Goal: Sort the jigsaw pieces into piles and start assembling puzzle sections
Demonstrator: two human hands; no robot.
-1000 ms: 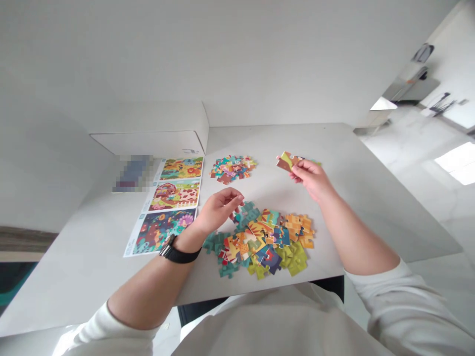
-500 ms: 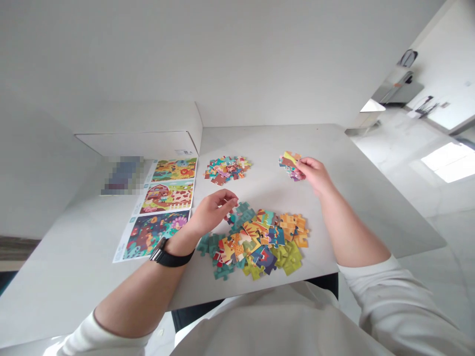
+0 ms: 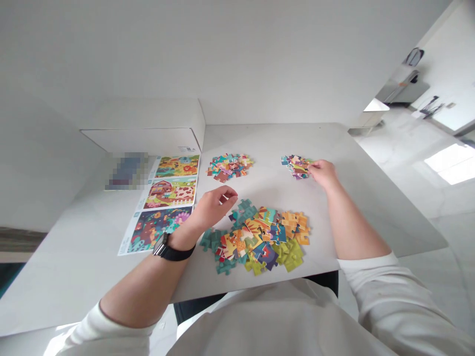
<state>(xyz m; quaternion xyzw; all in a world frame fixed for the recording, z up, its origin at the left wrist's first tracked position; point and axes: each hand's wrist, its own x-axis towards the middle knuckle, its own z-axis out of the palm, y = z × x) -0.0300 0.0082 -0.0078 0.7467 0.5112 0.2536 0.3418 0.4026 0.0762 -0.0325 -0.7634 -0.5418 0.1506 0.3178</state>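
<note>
The right hand point(image 3: 323, 174), which a second ago held a brown and yellow-green puzzle piece point(image 3: 301, 169) tilted up over the table point(image 3: 270, 141), has come down and shifted toward the table's right edge. The piece now lies low on the small pile point(image 3: 290, 160) near the far edge, fingertips at its right end, and more of that pile shows than before.

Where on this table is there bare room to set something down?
Bare table shows between the far-middle pile and the small pile at the right hand, right of the right forearm, and left of the picture sheet. It's crowded near the front edge, where the large pile spreads beside the left hand.
</note>
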